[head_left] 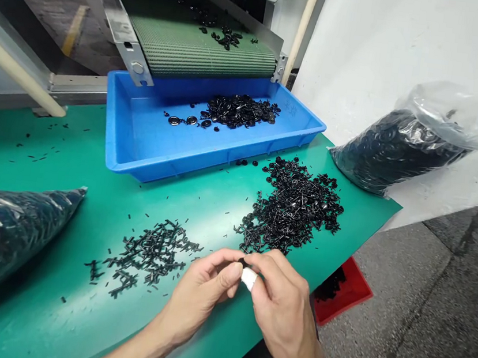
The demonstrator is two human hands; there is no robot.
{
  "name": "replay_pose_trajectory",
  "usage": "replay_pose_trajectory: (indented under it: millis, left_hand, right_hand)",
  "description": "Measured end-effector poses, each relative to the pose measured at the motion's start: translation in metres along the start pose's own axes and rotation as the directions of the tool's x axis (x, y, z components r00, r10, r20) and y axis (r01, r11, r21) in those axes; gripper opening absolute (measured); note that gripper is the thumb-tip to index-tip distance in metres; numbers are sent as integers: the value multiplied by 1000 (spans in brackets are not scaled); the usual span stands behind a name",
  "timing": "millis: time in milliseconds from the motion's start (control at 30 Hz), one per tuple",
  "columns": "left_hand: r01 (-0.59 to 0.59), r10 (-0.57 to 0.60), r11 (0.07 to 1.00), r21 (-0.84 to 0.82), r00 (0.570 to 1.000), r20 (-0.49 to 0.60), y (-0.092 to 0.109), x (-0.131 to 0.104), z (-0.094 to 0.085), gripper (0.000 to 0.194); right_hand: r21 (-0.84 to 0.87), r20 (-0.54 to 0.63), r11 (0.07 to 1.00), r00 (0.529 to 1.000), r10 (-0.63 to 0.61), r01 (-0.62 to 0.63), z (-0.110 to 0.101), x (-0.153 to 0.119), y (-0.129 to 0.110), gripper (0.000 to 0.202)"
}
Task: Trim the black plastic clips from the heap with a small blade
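My left hand (209,277) and my right hand (282,300) meet above the front of the green table (85,328), fingertips together. Between them is a small black part (242,260), pinched by both and mostly covered by the fingers. White tape (248,279) wraps a fingertip of my right hand. Just beyond the hands lies a large pile of small black round parts (297,203). A looser heap of black branched sticks (154,253) is to the left of my left hand.
Under a green conveyor belt (202,52) stands a blue tray (171,162) holding black parts. Filled plastic bags lie at the left (5,237) and back right (404,147). A red bin (353,297) is below the table's right edge.
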State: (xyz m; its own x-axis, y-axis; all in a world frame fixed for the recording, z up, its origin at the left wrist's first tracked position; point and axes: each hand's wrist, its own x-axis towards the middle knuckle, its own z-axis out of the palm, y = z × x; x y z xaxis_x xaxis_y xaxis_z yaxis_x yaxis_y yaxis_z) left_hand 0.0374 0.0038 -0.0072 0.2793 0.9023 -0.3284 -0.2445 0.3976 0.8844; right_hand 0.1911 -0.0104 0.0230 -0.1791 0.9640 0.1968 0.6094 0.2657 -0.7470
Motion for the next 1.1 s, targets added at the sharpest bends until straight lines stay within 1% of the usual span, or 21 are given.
replay_pose_trajectory:
  millis: [67,100,167,233,267,333,467,633,767,867,933,1000,1100]
  left_hand:
    - [-17,16,1000,-18,999,-28,0,0,0,37]
    - [-24,23,1000,-19,999,-43,-1,-1,0,35]
    - [-26,26,1000,-8,997,-66,-1,-1,1,32]
    - [-20,21,1000,6,996,-90,-2,-1,2,31]
    - [-17,18,1000,8,994,-107,-2,-1,2,32]
    - [-10,11,1000,7,990,-137,-2,-1,2,37]
    - [2,3,999,35,988,-155,-2,0,2,42]
    - [-9,24,996,93,987,-157,-3,-1,2,33]
    - [-25,54,983,182,986,-156,-4,-2,1,26]
    - [-64,104,961,268,985,-140,-3,-2,1,24]
    - [-97,143,938,333,983,-116,-1,-3,2,23]
    - [-132,182,911,392,979,-93,0,-4,3,22]
    - [-159,209,875,457,976,-60,1,-5,5,21]
  right_hand:
    - [-52,69,997,997,-46,50,-4,-2,-1,46]
    - [-97,84,992,994,-71,79,-6,-3,-1,49]
    - [-214,45,969,992,-119,126,-7,-5,0,48]
    - [-313,-4,938,988,-155,146,-5,-8,2,41]
    - [-347,-10,926,987,-162,149,-4,-10,3,37]
    - [-402,12,903,987,-163,154,0,-12,3,33]
    - [-476,26,861,981,-190,180,5,-11,1,36]
    - [-481,20,861,983,-181,168,9,-10,1,36]
    - [-491,-15,859,985,-172,143,16,-13,1,37]
    - [-469,-22,876,990,-138,111,16,-13,0,36]
    - [-398,22,915,998,-66,69,11,-11,-1,33]
    - [-292,122,956,992,35,2,3,-5,-1,28]
    - [-170,287,980,946,150,-103,-9,6,2,24]
